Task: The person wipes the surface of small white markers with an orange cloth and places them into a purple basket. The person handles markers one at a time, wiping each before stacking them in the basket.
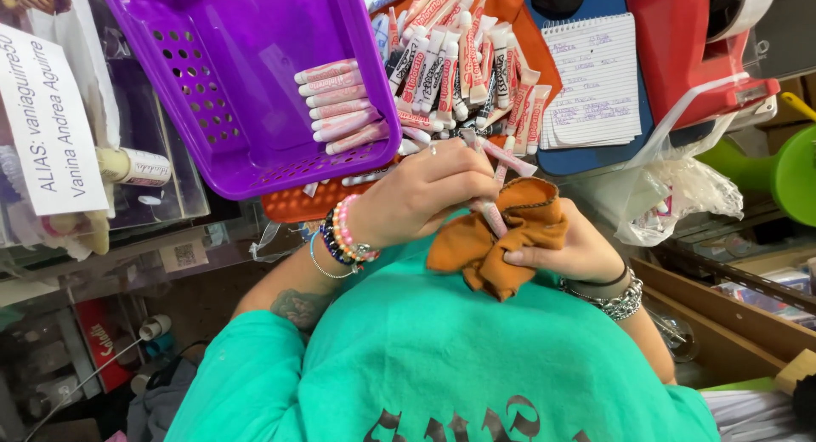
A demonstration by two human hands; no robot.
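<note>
paper label: white slanted rectangle with black print, far left of my view.
small square label: white with a dark code pattern, on the clear bin's edge below.
tube labels: red-and-white bands on the heaped tubes ahead of me.
notepad: white lined page, handwritten, right of the heap.

Setting: a small packing or stockroom workspace. Evidence was a purple perforated basket, a heap of boxed pink tubes, a red tape dispenser, a handwritten notepad, and cluttered shelving all around.
</note>
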